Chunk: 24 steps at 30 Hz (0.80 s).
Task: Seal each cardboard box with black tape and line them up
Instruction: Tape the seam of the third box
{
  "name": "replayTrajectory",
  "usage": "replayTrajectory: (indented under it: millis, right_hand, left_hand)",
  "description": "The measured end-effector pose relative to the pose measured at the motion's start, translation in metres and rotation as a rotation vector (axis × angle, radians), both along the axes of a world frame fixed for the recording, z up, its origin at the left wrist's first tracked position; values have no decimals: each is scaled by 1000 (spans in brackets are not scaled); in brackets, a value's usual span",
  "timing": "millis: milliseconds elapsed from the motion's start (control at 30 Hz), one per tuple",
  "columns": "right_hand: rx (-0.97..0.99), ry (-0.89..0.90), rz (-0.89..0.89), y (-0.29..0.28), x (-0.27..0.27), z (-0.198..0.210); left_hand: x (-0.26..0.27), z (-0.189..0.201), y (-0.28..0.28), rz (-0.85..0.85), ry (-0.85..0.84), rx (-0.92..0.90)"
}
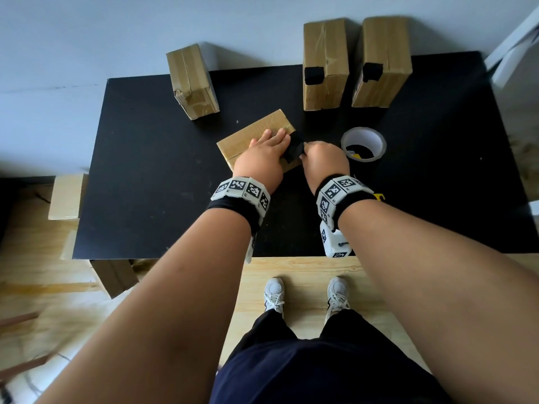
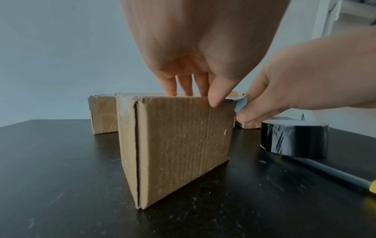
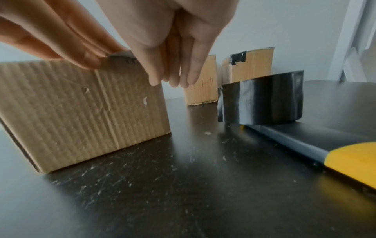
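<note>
My left hand (image 1: 264, 154) lies flat on top of the brown cardboard box (image 1: 250, 138) in the middle of the black tabletop (image 1: 151, 170), its fingers (image 2: 186, 85) straight and pressing down on the upper face while the thumb reaches over the near edge. My right hand (image 1: 323, 160) is just beside it at the box's right corner, where thumb and fingertips pinch a short strip of black tape (image 1: 294, 147) that bends over that corner; in the left wrist view the strip (image 2: 240, 103) looks grey from glare and sits between my right thumb and the cardboard. From the right wrist view the other fingers (image 3: 191, 77) of that hand hang down, loosely extended, in front of the box's corrugated side (image 3: 81, 109).

To the right of the box, near my right hand, a roll of black tape with a white core (image 1: 363, 144) lies flat on the tabletop. A grey tool with a yellow end (image 3: 317, 148) lies on the tabletop with its far end touching the roll's base.

At the far right edge two upright cardboard boxes stand side by side, the left one (image 1: 325, 65) and the right one (image 1: 382, 62) each carrying a black tape patch on its near upper edge. Another upright cardboard box (image 1: 192, 81), with no black tape that I can see, stands well apart at the far left. More cardboard (image 1: 65, 196) lies off the tabletop's left side, above a wooden floor (image 1: 303, 287).
</note>
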State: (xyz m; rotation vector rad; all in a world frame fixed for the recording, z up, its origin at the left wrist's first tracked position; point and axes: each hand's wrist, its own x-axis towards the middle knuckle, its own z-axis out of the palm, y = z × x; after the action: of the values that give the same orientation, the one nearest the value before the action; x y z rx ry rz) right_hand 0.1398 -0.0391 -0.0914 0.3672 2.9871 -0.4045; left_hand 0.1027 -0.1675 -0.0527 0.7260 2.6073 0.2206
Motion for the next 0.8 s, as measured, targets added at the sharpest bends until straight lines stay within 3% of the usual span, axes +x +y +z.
replayTrajectory:
  millis: [133,300,367,533,800]
  right_hand:
    - [-84,-23,35,7,-2,13]
    - [-82,-170,83,14,-7,26]
    - [-146,-213,19,18,-7,24]
    - [-454,98,-208,25,-6,20]
    - [-568,37,-185,28,-20,27]
  left_hand:
    - [-2,-3,2,89,8,78]
    - [-4,-12,5,207,178,180]
    - [-7,-15,7,223,211,189]
    - [-9,-18,14,272,270,186]
    - [-6,-17,16,273,313,117]
